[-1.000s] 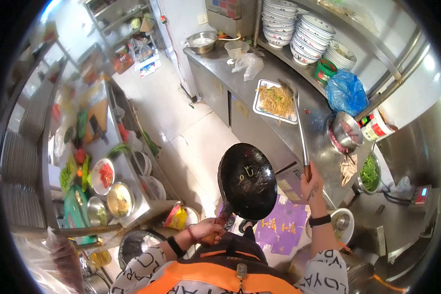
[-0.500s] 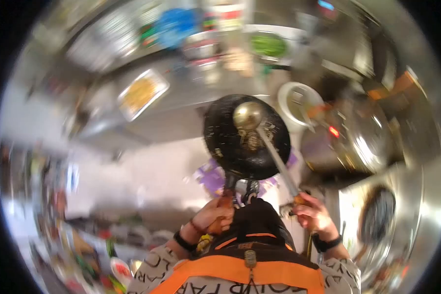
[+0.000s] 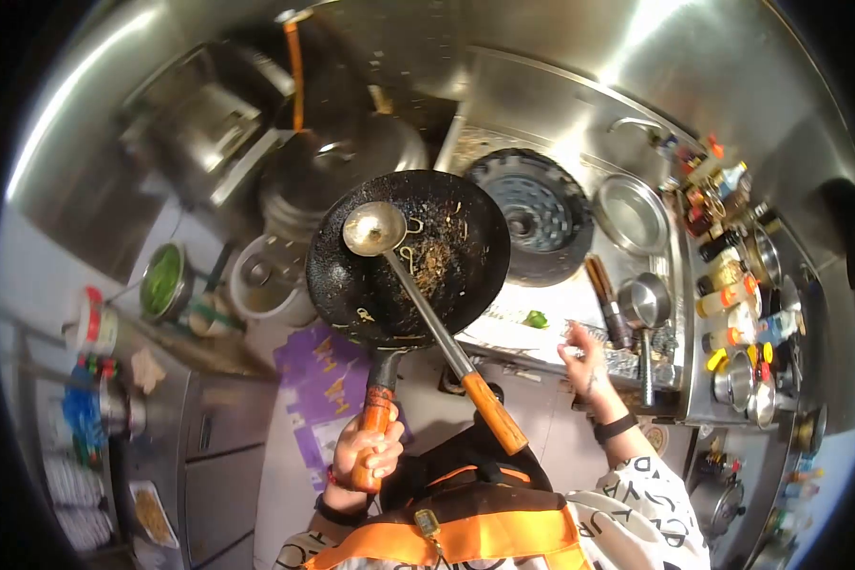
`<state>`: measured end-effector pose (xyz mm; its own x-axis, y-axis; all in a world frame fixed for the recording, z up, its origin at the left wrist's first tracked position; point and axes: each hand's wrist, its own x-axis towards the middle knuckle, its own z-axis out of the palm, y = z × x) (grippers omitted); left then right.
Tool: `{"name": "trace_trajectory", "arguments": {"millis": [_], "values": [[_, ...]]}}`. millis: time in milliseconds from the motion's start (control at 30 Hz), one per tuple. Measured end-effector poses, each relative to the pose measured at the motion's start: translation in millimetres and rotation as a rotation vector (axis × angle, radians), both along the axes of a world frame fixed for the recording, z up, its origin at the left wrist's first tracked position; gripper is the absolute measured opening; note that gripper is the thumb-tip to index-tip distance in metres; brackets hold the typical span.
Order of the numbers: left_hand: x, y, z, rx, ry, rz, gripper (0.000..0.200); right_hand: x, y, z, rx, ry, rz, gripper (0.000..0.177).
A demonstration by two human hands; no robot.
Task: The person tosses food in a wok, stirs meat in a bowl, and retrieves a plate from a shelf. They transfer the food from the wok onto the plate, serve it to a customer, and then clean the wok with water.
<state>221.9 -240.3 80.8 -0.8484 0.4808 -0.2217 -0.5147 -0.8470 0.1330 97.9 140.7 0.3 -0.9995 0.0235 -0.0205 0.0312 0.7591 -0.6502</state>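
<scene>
My left hand [image 3: 370, 452] is closed around the wooden handle of a black wok [image 3: 465, 256], which is held up in front of me. Noodle strands and brown scraps cling to the inside of the wok. A metal ladle [image 3: 426, 302] lies across it, bowl inside and wooden handle sticking out over the near rim, with no hand on it. To the right, my right hand [image 3: 589, 372] is raised empty by the stove's front edge, fingers partly spread. A green vegetable piece [image 3: 536, 319] lies on the stove top near it.
A round black burner [image 3: 532, 214] is behind the wok, with a metal strainer [image 3: 631, 213] and a small saucepan [image 3: 644, 302] to its right. Sauce bottles [image 3: 729, 296] line the right shelf. A large pot [image 3: 328, 171] and a white bucket [image 3: 261, 285] stand left. Purple cardboard [image 3: 318, 380] covers some floor.
My view has turned right from the counter to the stove, and the wok has come along in my left hand. My right hand has let go of the ladle, which rests in the wok.
</scene>
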Motion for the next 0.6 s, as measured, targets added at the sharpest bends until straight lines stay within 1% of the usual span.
{"name": "trace_trajectory", "arguments": {"millis": [33,67,133,200,233,267,333,367,400,467,500,567,600], "values": [[-26.9,20.3,-3.2,0.061,-0.009,-0.023,0.032,-7.9,54.6,-12.1,0.201,0.158,-0.151,0.053],[-47.6,37.3,-12.1,0.059,-0.009,-0.051,0.032,-7.6,100.1,-24.5,0.403,0.316,-0.299,0.06],[-95.0,75.5,-21.8,0.143,0.007,-0.083,0.034,1.4,176.6,-42.3,0.31,-0.083,-0.689,0.065],[-130.6,111.9,-30.0,0.159,0.017,-0.097,0.036,27.2,224.5,-70.4,0.641,-0.347,-0.61,0.05],[-140.6,133.1,-26.6,0.131,0.015,-0.109,0.036,47.6,249.0,-93.7,0.515,-0.379,-0.608,0.045],[-156.2,146.9,-30.1,0.116,0.019,-0.128,0.035,52.4,265.4,-112.7,0.398,-0.403,-0.615,0.039],[-182.5,167.3,-40.2,0.092,0.012,-0.134,0.034,22.5,234.4,-43.5,-0.407,-0.742,-0.658,0.024],[-195.4,175.6,-42.7,0.072,0.014,-0.166,0.032,21.5,237.1,-42.3,-0.744,-0.683,-0.677,0.012],[-207.4,183.2,-45.8,0.053,0.018,-0.2,0.03,17.8,243.5,-36.5,-0.87,-0.595,-0.68,0.01],[-222.3,194.9,-57.1,0.032,0.016,-0.219,0.028,7.5,248.7,-16.3,-0.856,-0.541,-0.637,0.013],[-227.4,198.2,-63.7,-0.02,0.006,-0.234,0.028,-2.6,245.0,-5.2,-0.861,-0.543,-0.64,0.013],[-229.7,201.4,-70.6,-0.134,0.026,-0.279,0.026,-33.5,245.2,12.7,-0.482,-0.27,-0.588,0.016],[-228.7,203.7,-73.9,-0.154,0.01,-0.256,0.027,-54.3,254.7,10.1,-0.708,-0.218,-0.571,0.019]]}}
